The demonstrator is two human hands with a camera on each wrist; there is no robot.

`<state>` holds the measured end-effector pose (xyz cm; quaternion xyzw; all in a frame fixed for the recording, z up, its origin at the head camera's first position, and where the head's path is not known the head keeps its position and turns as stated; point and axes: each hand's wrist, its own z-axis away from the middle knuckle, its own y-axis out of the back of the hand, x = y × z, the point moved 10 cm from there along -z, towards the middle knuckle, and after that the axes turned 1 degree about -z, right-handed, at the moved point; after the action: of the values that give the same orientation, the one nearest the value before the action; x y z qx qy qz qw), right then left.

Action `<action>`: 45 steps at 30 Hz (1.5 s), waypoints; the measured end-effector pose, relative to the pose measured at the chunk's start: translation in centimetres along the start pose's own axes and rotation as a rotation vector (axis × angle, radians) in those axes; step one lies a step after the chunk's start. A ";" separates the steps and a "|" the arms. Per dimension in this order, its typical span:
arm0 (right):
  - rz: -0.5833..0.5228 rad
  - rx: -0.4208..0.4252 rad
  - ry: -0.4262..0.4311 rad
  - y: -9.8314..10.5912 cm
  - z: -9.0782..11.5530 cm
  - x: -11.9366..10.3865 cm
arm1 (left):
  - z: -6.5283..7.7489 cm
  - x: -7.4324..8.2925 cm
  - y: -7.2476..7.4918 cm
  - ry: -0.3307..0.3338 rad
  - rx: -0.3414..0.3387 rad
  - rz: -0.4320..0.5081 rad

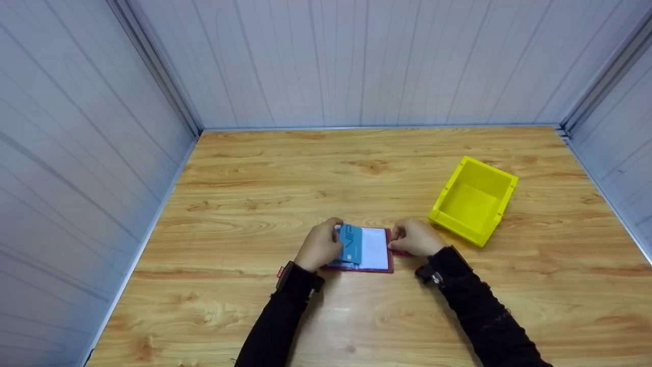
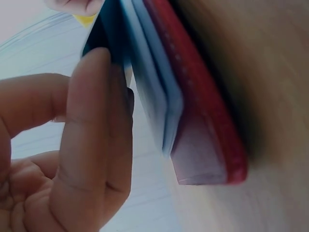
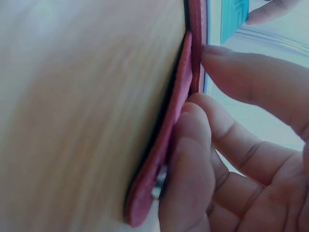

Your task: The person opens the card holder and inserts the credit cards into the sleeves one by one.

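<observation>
A red card holder lies spread on the wooden table, its pale plastic sleeves facing up. Over its left part, my left hand pinches a blue card marked "VIP" by the left side. In the left wrist view the card's dark underside stands tilted above the sleeves, beside the red cover. My right hand holds the holder's right edge, thumb at the cover's rim and fingers against the red strap. A metal snap shows near the strap's end.
A yellow open bin stands on the table behind and to the right of the right hand. Pale panelled walls enclose the table at the back and both sides.
</observation>
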<state>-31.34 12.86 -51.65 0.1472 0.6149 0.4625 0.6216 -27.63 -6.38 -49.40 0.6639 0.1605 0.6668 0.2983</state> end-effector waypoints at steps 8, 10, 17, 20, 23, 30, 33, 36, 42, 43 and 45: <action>0.031 0.007 0.019 0.1 0.0 -0.2 | 0.0 -0.1 -0.2 0.023 -0.008 -0.007; 0.031 0.004 0.018 0.1 0.0 -0.2 | 0.0 -0.1 -0.2 0.031 -0.011 0.000; 0.012 -0.007 0.008 0.1 0.0 -0.1 | 0.0 -0.1 -0.3 0.040 -0.017 0.021; 0.000 -0.006 0.009 0.1 0.0 0.0 | 0.1 -0.2 -0.6 0.076 -0.046 0.056; -0.002 -0.001 0.013 0.2 0.0 0.0 | 0.2 -0.3 -0.8 0.107 -0.075 0.085; 0.001 -0.002 0.006 0.2 -0.1 0.0 | 0.2 -0.2 -1.1 0.096 -0.098 0.089; 0.008 -0.002 0.007 0.3 -0.1 0.0 | 0.1 -0.2 -1.1 0.087 -0.092 0.054; 0.012 -0.002 0.003 0.3 -0.1 0.0 | 0.0 0.0 -1.0 0.071 -0.067 0.001; 0.009 -0.004 -0.009 0.1 -0.1 0.1 | 0.0 0.1 -1.1 0.055 -0.039 0.012; 0.006 -0.005 -0.012 0.0 -0.1 0.2 | 0.0 0.1 -1.2 0.053 -0.037 0.014; -0.001 -0.007 -0.018 -0.1 -0.1 0.2 | 0.0 0.1 -1.4 0.048 -0.036 0.021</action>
<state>-31.47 12.94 -51.89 0.1489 0.6077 0.4632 0.6277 -27.33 -5.24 -50.17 0.6437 0.1486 0.6885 0.2993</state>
